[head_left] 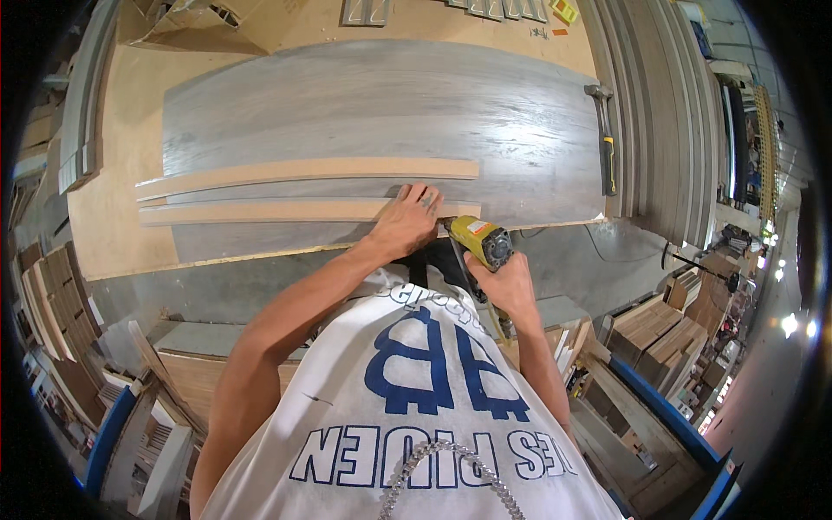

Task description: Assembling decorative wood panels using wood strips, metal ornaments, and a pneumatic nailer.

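Observation:
My right hand (503,282) is wrapped around the handle of a yellow and black power drill (477,236). Its nose points left and meets the front side of the nearer wooden strip (286,211), close to that strip's right end. With curled fingers, my left hand (407,221) grips the same strip just left of the drill's tip. A second wooden strip (312,171) lies parallel, a little farther back. Both rest on a grey wood-grain panel (364,104), their left ends reaching past its left edge.
A hammer (604,139) lies at the panel's right edge. Long grey boards (650,113) are stacked to the right, with more at far left. Metal brackets (503,9) and a cardboard box (199,24) sit at the back of the table (121,208). Blue-edged racks stand behind me.

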### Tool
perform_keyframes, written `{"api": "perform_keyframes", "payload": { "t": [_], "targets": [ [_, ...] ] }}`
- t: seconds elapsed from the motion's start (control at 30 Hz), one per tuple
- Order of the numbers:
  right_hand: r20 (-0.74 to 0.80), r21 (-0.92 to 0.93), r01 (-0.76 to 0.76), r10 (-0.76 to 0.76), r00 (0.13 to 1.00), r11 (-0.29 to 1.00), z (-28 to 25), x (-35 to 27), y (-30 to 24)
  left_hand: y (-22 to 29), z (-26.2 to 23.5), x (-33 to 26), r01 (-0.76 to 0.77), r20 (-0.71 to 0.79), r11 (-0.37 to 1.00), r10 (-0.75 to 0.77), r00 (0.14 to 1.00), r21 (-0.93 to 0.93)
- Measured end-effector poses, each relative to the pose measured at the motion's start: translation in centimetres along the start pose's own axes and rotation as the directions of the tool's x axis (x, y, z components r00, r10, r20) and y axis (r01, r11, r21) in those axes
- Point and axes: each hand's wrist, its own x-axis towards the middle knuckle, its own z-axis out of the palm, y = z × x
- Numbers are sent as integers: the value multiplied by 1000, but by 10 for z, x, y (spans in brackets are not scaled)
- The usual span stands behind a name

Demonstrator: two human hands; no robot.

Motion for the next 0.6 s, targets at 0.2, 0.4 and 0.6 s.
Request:
{"api": "perform_keyframes", "payload": {
  "t": [0.2, 0.4, 0.6],
  "targets": [
    [16, -38, -34, 35, 999, 999, 3, -2, -4, -1, 1, 0, -17, 10, 1000, 16, 1000, 11],
    [-41, -16, -21, 21, 999, 1000, 11, -3, -3, 0, 0, 1, 8, 33, 1000, -8, 999, -20],
    [-50, -24, 34, -35, 998, 999, 6, 8, 5, -2, -2, 4, 30, 55, 996, -26, 998, -86]
  ]
}}
